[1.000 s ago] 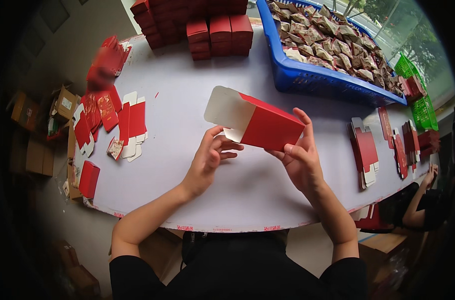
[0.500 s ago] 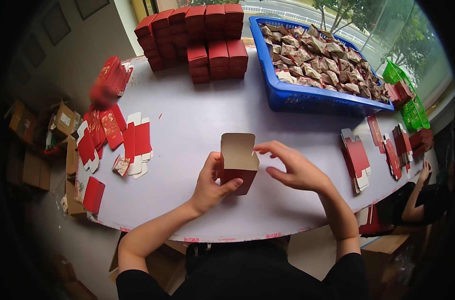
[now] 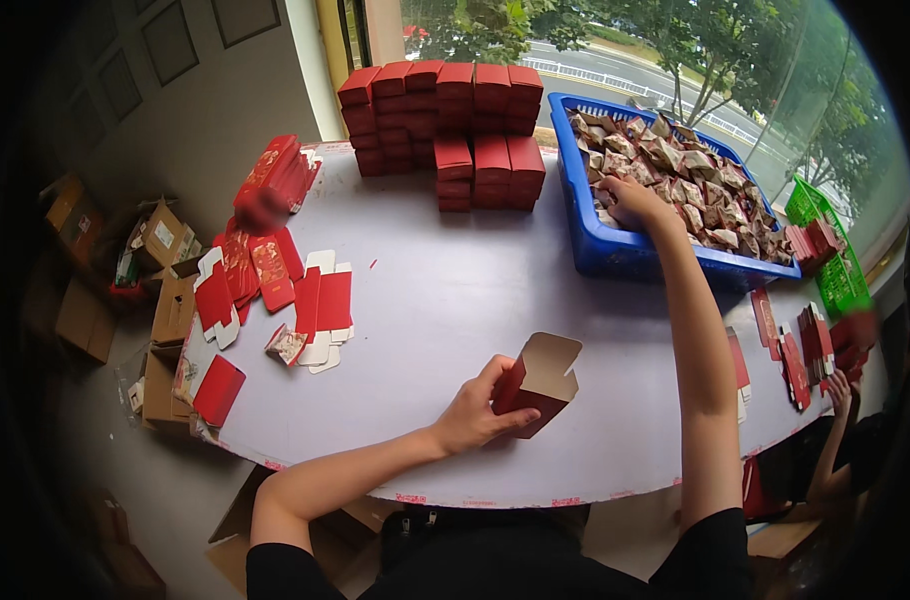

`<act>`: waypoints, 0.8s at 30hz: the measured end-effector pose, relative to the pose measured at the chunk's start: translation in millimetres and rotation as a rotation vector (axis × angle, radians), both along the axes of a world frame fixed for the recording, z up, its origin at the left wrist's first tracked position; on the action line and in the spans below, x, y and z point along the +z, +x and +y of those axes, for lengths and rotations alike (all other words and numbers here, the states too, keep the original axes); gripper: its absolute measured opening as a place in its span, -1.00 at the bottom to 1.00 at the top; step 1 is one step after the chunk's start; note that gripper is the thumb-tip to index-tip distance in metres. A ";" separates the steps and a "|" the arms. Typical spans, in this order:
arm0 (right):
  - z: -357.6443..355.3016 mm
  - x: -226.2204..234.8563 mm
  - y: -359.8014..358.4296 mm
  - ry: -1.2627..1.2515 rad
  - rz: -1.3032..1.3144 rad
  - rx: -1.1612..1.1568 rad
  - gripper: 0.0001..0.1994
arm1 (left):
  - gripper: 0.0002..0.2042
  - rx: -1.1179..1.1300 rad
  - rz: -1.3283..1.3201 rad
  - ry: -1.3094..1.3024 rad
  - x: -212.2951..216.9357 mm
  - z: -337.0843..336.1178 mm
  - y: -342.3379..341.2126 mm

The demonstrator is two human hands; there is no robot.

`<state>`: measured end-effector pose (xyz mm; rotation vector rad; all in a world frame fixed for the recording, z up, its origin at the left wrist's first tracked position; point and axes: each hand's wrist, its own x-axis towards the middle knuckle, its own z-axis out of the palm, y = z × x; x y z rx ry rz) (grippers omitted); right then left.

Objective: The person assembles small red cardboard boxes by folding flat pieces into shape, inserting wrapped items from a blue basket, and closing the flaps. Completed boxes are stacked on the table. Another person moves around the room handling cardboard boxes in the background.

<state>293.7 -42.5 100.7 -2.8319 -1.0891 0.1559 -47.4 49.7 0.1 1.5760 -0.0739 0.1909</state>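
My left hand (image 3: pixel 475 413) is wrapped round a red carton (image 3: pixel 541 385) with a plain tan inside. The carton tilts to the right over the near middle of the table, its top flap up and its mouth open. My right hand (image 3: pixel 636 205) reaches over the near left wall of a blue plastic basket (image 3: pixel 615 243). Its bent fingers are down among small wrapped packets (image 3: pixel 665 152), patterned in cream and dark red. The fingertips are hidden there, so I cannot tell whether a packet is gripped.
Stacked red boxes (image 3: pixel 475 95) stand at the back. Flat red cartons (image 3: pixel 325 300), a loose packet (image 3: pixel 287 345) and a red box (image 3: pixel 218 390) lie left. Folded cartons (image 3: pixel 793 370) and a green basket (image 3: pixel 837 268) are right, near another person's hand (image 3: pixel 837 392).
My right hand has left the carton's side and reached forward into the blue basket. My left hand has carried the carton slightly right and tilted it. The whole view has shifted.
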 end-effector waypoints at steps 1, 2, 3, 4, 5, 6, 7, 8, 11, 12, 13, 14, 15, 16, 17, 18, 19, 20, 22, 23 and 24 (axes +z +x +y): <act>1.8 -3.6 1.2 0.086 -0.013 0.002 -0.56 | -0.59 -0.002 -0.007 0.002 -1.0 0.8 -0.2; -2.5 -6.4 4.0 0.133 -0.036 0.029 -0.58 | -0.59 -0.018 0.024 0.018 0.0 0.2 -0.8; -6.3 -8.8 7.1 0.179 -0.059 0.054 -0.59 | -0.59 -0.023 0.042 0.022 0.8 -0.8 -0.9; -11.6 -10.2 10.8 0.281 -0.006 0.083 -0.60 | -0.59 -0.029 0.060 0.026 1.4 -2.1 -0.8; -16.0 -4.7 6.5 0.387 0.047 0.110 -0.61 | -0.59 -0.039 0.077 0.034 2.2 -2.0 0.5; -20.0 -0.9 3.6 0.492 0.100 0.136 -0.62 | -0.59 -0.029 0.055 0.035 2.0 -1.7 1.3; -23.0 -0.4 4.0 0.577 0.051 0.173 -0.63 | -0.59 -0.020 0.032 0.036 1.4 -1.3 1.4; -23.7 2.9 2.6 0.715 0.269 0.162 -0.66 | -0.59 -0.005 0.013 0.038 0.9 -0.9 1.1; -24.3 11.2 -8.7 1.080 0.473 0.232 -0.71 | -0.59 0.013 0.019 0.037 -3.1 1.4 3.2; -24.6 12.3 -11.5 1.165 0.520 0.209 -0.73 | -0.59 0.024 0.022 0.005 -3.2 1.8 3.6; -25.6 13.0 -12.5 1.249 0.566 0.185 -0.75 | -0.59 0.034 0.024 -0.028 -3.3 2.3 4.1; -28.6 11.9 -11.3 1.260 0.557 0.172 -0.75 | -0.59 0.043 0.027 -0.064 -3.1 2.0 5.2; -31.4 10.0 -9.1 1.272 0.547 0.158 -0.76 | -0.59 0.042 0.022 -0.108 -2.5 2.0 6.5; -33.8 9.5 -7.2 1.283 0.538 0.145 -0.76 | -0.60 0.042 0.016 -0.152 -1.5 2.1 8.0; -34.7 8.5 -7.2 1.261 0.529 0.155 -0.76 | -0.60 0.044 0.017 -0.198 -1.0 2.2 8.0; -35.0 7.8 -6.9 1.238 0.521 0.164 -0.76 | -0.60 0.072 0.037 -0.180 2.0 3.2 8.6; -35.3 6.7 -6.8 1.216 0.512 0.174 -0.76 | -0.58 0.041 0.107 -0.192 8.1 7.2 8.0; -32.4 7.2 -12.5 1.233 0.440 0.219 -0.77 | -0.58 0.042 0.121 -0.242 5.6 9.1 8.7; -30.3 10.4 -24.0 1.371 0.424 0.228 -0.75 | -0.56 0.049 0.111 -0.297 0.7 11.0 12.3; -30.8 14.6 -31.8 1.440 0.418 0.234 -0.74 | -0.56 0.059 0.088 -0.304 0.3 11.1 14.2; -30.6 17.6 -40.6 1.502 0.496 0.241 -0.69 | -0.55 0.075 0.064 -0.308 -0.5 12.2 15.2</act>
